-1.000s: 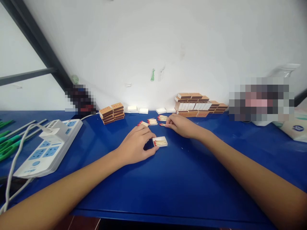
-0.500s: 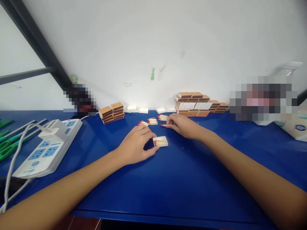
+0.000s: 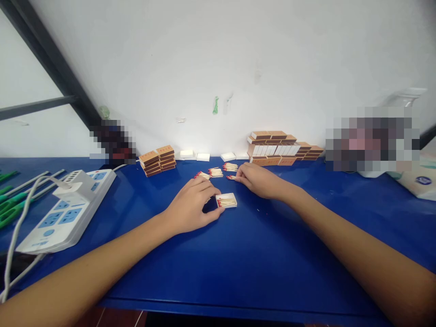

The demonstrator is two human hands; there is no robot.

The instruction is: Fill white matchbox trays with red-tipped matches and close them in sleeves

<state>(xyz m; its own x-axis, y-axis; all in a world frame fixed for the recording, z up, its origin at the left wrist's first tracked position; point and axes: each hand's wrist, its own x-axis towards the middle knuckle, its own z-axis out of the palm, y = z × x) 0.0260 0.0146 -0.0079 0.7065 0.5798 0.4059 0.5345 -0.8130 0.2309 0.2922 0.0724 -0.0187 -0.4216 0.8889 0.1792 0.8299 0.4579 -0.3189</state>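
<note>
A small white matchbox tray (image 3: 232,198) with red-tipped matches in it lies on the blue table. My left hand (image 3: 192,205) grips the tray's left end between thumb and fingers. Beyond the tray, my right hand (image 3: 256,180) pinches a few matches (image 3: 232,177), their red heads pointing left. Small piles of matches lie close by: one (image 3: 230,167) just behind my right fingertips, another (image 3: 215,172) to its left, and a third (image 3: 201,175) partly hidden behind my left hand.
Brown matchboxes are stacked at the back left (image 3: 157,161) and back right (image 3: 272,149). White trays (image 3: 203,157) lie along the wall. A white power strip (image 3: 68,218) with cables and green-handled tools (image 3: 12,206) are on the left; a tissue pack (image 3: 422,179) is at right.
The matches at my right fingertips look slightly more spread than before. Both hands keep nearly the same places, and the whole view has shifted a little.
</note>
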